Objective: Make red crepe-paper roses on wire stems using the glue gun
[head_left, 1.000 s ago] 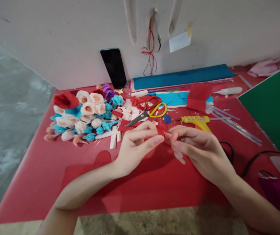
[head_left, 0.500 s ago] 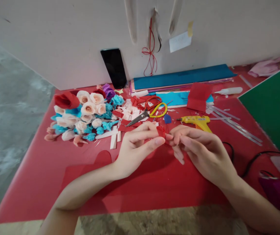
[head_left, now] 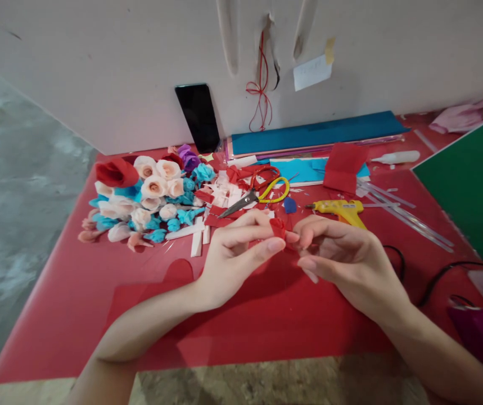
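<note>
A small rolled red crepe-paper flower [head_left: 278, 227] is pinched between the thumb and fingers of my left hand [head_left: 235, 253]. Just to its right is my right hand [head_left: 346, 256], its thumb parted from the curled index finger and nothing visible between them. The fingertips of both hands nearly meet, so the flower's base is partly hidden. Scissors [head_left: 262, 194] with one yellow and one red handle lie beyond my left hand on paper scraps. Behind my right hand rests a yellow glue gun [head_left: 338, 208]. Red paper [head_left: 258, 304] lies flat beneath both hands.
Finished paper flowers [head_left: 140, 197] cluster at the left. A phone [head_left: 198, 117] leans against the wall. Blue paper [head_left: 317, 130], clear glue sticks [head_left: 410, 219] and a green board [head_left: 473, 191] occupy the back and right. A black cable [head_left: 439, 270] runs along the right side.
My right thumb has moved down and away from the index finger, opening the earlier pinch. The left hand keeps its hold on the red flower, almost unmoved.
</note>
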The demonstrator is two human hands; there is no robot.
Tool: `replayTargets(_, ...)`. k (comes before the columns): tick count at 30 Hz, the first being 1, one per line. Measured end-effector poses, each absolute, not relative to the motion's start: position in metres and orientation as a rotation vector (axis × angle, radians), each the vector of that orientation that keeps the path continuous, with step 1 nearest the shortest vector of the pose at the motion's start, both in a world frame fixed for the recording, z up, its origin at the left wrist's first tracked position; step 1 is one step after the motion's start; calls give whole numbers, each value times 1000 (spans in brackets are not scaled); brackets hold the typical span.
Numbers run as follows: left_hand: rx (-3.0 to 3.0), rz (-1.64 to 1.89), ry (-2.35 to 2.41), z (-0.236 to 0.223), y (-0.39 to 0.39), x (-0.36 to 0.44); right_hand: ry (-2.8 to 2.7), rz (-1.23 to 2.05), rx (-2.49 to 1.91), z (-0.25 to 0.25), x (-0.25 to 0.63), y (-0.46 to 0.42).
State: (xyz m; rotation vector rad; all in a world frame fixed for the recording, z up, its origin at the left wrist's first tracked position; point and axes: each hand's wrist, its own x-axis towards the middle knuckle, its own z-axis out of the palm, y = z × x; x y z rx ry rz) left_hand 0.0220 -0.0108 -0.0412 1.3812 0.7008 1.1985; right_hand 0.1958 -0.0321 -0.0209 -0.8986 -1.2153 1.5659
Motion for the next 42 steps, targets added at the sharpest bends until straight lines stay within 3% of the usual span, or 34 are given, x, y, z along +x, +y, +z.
replayTargets(32,1348,1201,665,-43,-9,22,-1182,1513,-1000,-26,197,-32)
replayTargets(34,1325,1190,660,-43,-9,23,-1280,1378,-1077,-26,195,-30)
replayTargets(39,1258,1161,644,-43,-9,23,-1632,673,-1300,-29,189,-23)
replayTargets(42,1257,1148,639,-44,-8,23,-1706,554,-1298,-33,190,-20)
